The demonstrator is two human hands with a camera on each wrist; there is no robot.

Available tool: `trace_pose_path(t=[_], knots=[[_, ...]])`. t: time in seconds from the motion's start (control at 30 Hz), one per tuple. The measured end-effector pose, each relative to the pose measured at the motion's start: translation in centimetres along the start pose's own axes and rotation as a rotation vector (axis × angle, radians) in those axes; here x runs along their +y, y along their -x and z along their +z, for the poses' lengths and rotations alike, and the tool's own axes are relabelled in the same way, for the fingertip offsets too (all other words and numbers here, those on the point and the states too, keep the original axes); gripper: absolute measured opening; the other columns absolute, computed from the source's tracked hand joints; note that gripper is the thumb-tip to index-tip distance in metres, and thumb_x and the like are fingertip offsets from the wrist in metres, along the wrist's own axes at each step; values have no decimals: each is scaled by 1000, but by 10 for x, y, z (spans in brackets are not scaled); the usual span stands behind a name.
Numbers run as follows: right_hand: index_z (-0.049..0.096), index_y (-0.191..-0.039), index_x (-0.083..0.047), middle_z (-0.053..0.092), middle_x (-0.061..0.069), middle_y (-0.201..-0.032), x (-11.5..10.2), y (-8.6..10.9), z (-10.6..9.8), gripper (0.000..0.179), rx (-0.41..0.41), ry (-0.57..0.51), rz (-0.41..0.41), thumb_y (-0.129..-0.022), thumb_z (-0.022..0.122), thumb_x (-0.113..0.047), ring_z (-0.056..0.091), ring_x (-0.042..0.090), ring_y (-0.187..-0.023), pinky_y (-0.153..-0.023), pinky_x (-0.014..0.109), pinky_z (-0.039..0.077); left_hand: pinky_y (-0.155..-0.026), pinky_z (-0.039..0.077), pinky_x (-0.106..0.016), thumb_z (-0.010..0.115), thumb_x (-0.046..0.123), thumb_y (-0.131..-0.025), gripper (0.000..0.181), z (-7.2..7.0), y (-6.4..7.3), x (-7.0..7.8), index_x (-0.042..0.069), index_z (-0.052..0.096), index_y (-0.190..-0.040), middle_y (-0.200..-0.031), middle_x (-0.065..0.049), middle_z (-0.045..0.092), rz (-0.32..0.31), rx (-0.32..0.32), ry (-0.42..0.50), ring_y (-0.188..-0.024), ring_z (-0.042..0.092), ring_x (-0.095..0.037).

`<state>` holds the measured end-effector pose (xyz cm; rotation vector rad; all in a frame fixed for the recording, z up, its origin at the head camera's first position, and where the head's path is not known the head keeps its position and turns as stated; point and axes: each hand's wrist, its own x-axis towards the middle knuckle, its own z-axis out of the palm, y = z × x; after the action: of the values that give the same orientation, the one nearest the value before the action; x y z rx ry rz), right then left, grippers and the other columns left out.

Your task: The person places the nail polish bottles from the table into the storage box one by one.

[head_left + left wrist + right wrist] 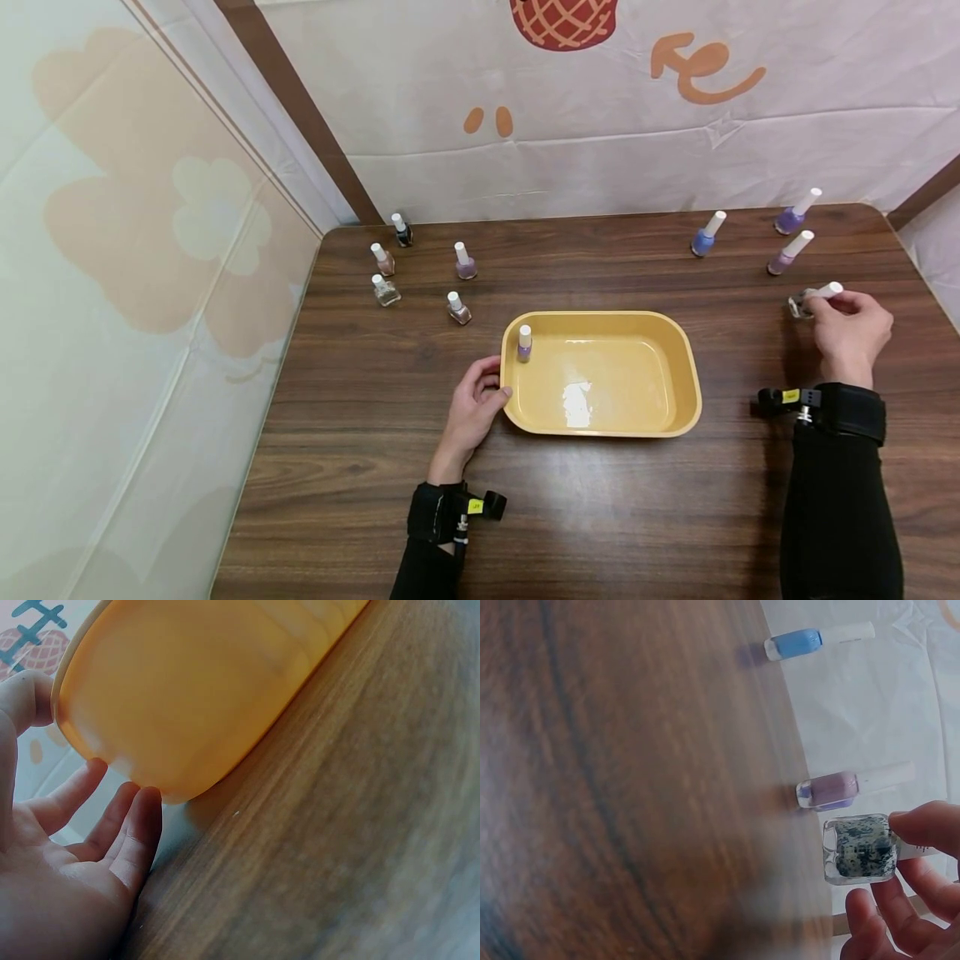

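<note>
My right hand (853, 332) pinches the white cap of a nail polish bottle (861, 849) between thumb and fingers. The bottle is clear glass with dark speckles, held tilted over the right side of the table. At the yellow tray (600, 428), my left hand (472, 408) holds the left end, thumb at the rim and fingertips against the outer wall. One purple nail polish bottle (524, 343) with a white cap stands inside the tray's left end. Close beyond my right hand stand a mauve bottle (783, 258), a violet bottle (792, 218) and a blue bottle (703, 240).
Several more bottles stand at the table's back left: a black one (403, 233), a pinkish one (385, 262), a clear one (387, 292), a mauve one (466, 266) and a brownish one (459, 312). A printed curtain (600, 167) hangs behind the wooden table (600, 517).
</note>
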<state>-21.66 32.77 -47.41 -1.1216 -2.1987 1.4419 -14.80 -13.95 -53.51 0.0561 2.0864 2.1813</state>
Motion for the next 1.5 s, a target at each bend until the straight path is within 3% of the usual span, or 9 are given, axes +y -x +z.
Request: trace_pose_path(t=[0.5,0.73,0.97,1.33,1.5], knots=[[59,-86,-37,51,-24,-80,-23,17,-2,12,4,50,-96,-83,70,-35,43,-4,-77,-71,20,33,-78,48,-16,60,-1,-85,49,-1,-1,-1,-3,48,-133,-129,-23,50,-2,-7,3,-100,53,-21],[60,-83,-36,52,-30,-72,-34,27,2,13,17,21,-180,-81,72,-31,49,-9,-71,-67,13,36,-78,48,-16,60,-3,-85,49,-1,-1,-2,-4,48,-132,-128,-24,51,7,-6,0,-99,53,-21],[63,-88,-33,53,-26,-77,-46,42,7,10,-8,28,-213,-82,72,-33,49,-6,-75,-68,17,36,-78,48,-16,60,-2,-84,49,0,-1,0,-3,48,-132,-128,-24,51,-2,-2,-1,-100,54,-21],[60,-82,-36,52,-34,-68,-59,60,17,13,-16,68,-369,-81,72,-32,50,-11,-68,-65,14,35,-79,47,-17,60,-2,-84,50,-1,-1,0,-4,48,-132,-128,-24,51,-1,-8,4,-99,53,-19],[65,-86,-31,53,-31,-70,-63,69,21,10,-45,65,-394,-81,73,-33,51,-10,-68,-65,14,36,-78,47,-16,59,-3,-85,49,-1,-1,0,-6,47,-132,-127,-25,51,8,-10,6,-98,53,-17]])
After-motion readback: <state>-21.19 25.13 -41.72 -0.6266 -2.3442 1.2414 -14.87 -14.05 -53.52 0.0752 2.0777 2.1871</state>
